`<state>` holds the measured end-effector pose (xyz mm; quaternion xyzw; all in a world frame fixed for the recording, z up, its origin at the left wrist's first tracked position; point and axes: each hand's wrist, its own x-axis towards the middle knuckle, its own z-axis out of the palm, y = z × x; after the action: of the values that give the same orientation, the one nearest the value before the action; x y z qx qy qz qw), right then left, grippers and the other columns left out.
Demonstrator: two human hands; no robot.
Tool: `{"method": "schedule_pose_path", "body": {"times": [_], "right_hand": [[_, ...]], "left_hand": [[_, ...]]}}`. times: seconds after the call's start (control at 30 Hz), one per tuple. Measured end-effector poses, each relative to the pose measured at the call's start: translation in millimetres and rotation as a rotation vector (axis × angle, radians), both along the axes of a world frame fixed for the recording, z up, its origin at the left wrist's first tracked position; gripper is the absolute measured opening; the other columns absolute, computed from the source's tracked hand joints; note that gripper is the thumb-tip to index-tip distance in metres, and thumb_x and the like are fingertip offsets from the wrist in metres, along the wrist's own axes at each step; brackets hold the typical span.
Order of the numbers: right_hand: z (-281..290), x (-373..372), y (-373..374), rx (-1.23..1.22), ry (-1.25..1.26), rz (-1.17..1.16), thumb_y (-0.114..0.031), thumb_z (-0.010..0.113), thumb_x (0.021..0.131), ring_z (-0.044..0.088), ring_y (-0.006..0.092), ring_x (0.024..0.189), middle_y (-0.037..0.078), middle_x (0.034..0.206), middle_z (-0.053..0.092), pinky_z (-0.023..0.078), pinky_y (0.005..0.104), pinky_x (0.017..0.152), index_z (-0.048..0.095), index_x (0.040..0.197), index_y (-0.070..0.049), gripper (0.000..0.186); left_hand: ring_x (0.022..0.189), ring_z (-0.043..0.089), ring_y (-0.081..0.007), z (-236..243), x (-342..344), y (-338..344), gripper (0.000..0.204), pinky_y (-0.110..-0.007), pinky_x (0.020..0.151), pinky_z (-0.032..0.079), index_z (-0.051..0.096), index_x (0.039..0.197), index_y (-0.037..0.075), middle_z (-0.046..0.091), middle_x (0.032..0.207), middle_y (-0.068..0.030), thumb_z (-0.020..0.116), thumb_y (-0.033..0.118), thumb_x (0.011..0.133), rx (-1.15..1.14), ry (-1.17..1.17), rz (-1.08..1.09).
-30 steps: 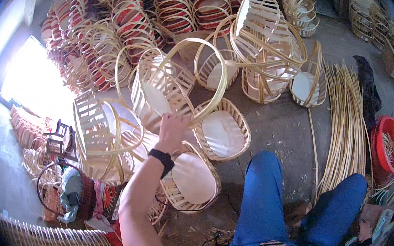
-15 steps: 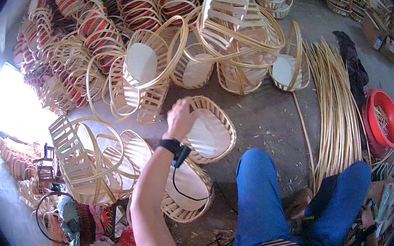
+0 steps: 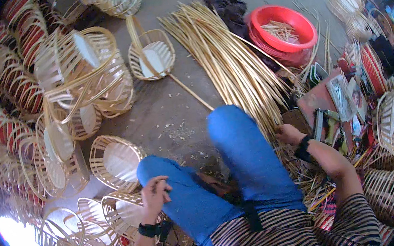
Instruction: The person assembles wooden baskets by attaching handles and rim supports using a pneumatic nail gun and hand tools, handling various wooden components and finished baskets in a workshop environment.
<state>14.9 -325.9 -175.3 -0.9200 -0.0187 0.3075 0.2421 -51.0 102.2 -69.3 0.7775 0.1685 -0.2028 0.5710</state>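
My left hand [image 3: 154,195] hovers beside my left knee, fingers loosely bent and apart, with nothing seen in it. Close by are an oval splint basket [image 3: 116,162] with a pale flat bottom and no handle, and a similar basket [image 3: 126,211] partly behind my wrist. My right hand [image 3: 289,135] is past my right knee, at the near end of a long bundle of thin canes [image 3: 228,55]. Its fingers look bent toward the canes, but too unclear to show any grip. A handled basket [image 3: 156,60] stands beyond my knees, near a single cane [image 3: 191,91].
A red basin [image 3: 284,28] holding short sticks stands right of the canes, by a dark cloth [image 3: 223,5]. Tools lie on a cluttered board [image 3: 332,104] at the right. Handled baskets [image 3: 76,68] pile up on the left, and a striped-rib basket [image 3: 390,191] sits at lower right.
The view has swung to the right. My left hand has left the rim of the handleless basket and come back beside my knee. My right hand has come forward to the canes' near end.
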Motion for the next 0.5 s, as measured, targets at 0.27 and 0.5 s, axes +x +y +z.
{"method": "schedule_pose_path", "body": {"times": [0.27, 0.5], "right_hand": [[-74.6, 0.1, 34.2, -0.069, 0.004, -0.166, -0.018, 0.054, 0.069, 0.05, 0.0341, 0.084, 0.019, 0.096, 0.049, 0.041, 0.0395, 0.072, 0.045, 0.095, 0.0, 0.033], [-95.9, 12.9, 30.8, -0.049, -0.161, -0.196, -0.007, 0.049, 0.066, 0.043, 0.0354, 0.094, 0.02, 0.107, 0.041, 0.038, 0.039, 0.079, 0.042, 0.099, -0.001, 0.034]], "left_hand": [[0.029, 0.037, -0.0078, 15.3, 15.9, 28.0, 0.028, -0.017, 0.028, 0.027, 0.051, 0.091, 0.0, 0.05, 0.05, -0.0084, 0.036, 0.024, 0.086, 0.032, 0.111, 0.164], [0.026, 0.034, -0.0077, 23.6, 23.6, 34.0, 0.032, -0.018, 0.025, 0.025, 0.05, 0.088, 0.001, 0.048, 0.045, -0.0072, 0.036, 0.03, 0.086, 0.063, 0.184, 0.154]]}}
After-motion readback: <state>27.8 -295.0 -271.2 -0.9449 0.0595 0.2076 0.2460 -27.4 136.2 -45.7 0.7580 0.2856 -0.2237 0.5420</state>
